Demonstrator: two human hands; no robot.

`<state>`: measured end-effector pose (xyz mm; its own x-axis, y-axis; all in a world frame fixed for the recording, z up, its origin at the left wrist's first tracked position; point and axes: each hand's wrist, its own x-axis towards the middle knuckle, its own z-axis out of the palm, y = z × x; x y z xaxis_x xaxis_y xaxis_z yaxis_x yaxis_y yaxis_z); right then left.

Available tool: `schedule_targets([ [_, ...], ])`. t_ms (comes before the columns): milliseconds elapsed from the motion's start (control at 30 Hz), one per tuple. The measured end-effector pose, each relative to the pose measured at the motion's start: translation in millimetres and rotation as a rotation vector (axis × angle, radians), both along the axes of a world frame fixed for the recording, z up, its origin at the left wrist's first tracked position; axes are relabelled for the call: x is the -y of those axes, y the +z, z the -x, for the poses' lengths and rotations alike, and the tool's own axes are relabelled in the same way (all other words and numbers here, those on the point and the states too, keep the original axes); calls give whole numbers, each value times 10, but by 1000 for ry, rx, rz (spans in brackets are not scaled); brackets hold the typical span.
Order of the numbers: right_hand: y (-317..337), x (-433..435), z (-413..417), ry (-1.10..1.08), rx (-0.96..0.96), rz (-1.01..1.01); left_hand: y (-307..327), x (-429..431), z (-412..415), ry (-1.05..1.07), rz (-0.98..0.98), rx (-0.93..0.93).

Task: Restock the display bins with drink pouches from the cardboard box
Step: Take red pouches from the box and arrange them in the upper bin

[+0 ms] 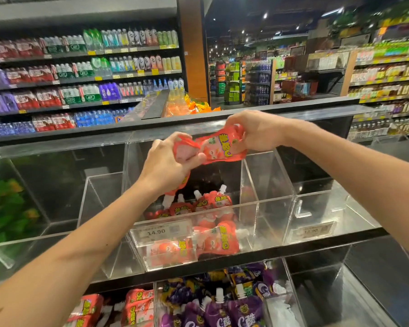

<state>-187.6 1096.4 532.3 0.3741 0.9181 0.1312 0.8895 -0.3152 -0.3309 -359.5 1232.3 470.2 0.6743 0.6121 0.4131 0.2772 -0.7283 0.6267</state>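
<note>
Pouches were in both hands, held high over the middle bin [265, 223] of the upper tier. Left hand [168, 161] was clenched round a crumpled pouch [183, 153]. A hanging pouch [175, 193] dangled spout-down beneath its wrist, the grip on it hidden. Right hand [255, 133] pinched the top of a flat pouch [222, 148], label up. The two upper pouches touched between the hands; whether they were stuck together could not be told.

Judgement: the step was separating them and dropping them in. It would go best with both hands lowered close to the loose pouches [213, 204] on the bin floor before release. Each should lie flat, label forward, spouts one way, with the far end filled first so the price tag [161, 230] on the front wall was not buried.

Around:
- green pouches [5, 208] in the left bin
- a right bin [321, 208] with its own tag
- purple pouches [222, 310] and pink pouches [137, 303] in the near, lower tier
- bottled water shelves [80, 79] far left

Cardboard box was out of view. Tall acrylic walls could catch a wrist or the dangling spout.
</note>
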Motion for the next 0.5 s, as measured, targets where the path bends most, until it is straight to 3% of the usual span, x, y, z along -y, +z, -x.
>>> schedule_targets([
  [133, 4, -122, 99, -88, 276, 69, -37, 58, -60, 93, -258, -221],
  [233, -28, -212, 140, -137, 388, 69, -30, 82, -158, 119, -276, -375],
  [400, -180, -114, 79, -221, 533, 22, -35, 78, -372, -16, -74, -404],
  [500, -315, -25, -45, -281, 507, -101, -57, -56, -610, -8, 210, -331],
])
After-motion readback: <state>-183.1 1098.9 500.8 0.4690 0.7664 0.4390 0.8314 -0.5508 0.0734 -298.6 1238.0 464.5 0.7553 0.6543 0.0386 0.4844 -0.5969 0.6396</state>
